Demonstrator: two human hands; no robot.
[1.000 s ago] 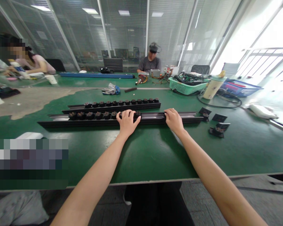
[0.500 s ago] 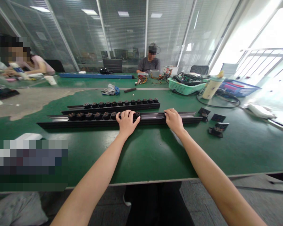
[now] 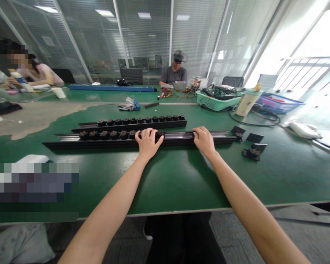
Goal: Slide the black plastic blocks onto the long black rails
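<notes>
A long black rail with a shiny inner channel lies across the green table in front of me. Several round black socket-like modules with metal prongs sit in a row in its left half. My left hand curls over the right end of that row, thumb and fingers gripping the modules there. Further right, my right hand is closed in a pinch at the channel, its fingertips on a small black part that they mostly hide. Bare channel shows between the hands.
Behind lies a second black rail filled with similar modules. Loose modules on square plates lie right of the front rail. Farther back are a grey glove, a green basket of cables and a tumbler. Two people sit across the table.
My right hand has shifted very slightly to the right along the rail. My left hand stays in place on the modules.
</notes>
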